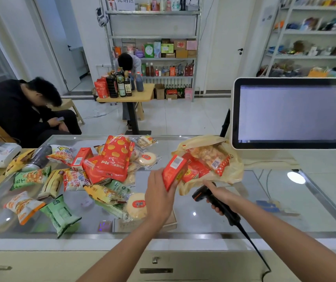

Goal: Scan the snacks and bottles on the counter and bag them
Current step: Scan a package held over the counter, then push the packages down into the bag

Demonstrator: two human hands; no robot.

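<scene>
My left hand (159, 195) grips a small red carton (174, 170) with its barcode label facing up, held just left of the yellowish plastic bag (232, 171). The bag lies open on the glass counter (203, 220) with several red snack packs inside. To the right, my right hand (219, 197) holds a black barcode scanner (203, 193), its head pointing up-left toward the carton. A heap of snack packets (110, 165) covers the counter's left half, with a dark bottle (38, 157) lying at the far left.
A white-framed touchscreen (290, 112) stands at the counter's right rear. The scanner's cable (252, 247) runs down over the front edge. Two people sit beyond the counter, one at the left (20, 110). A small table with bottles (126, 92) and shelves stand behind.
</scene>
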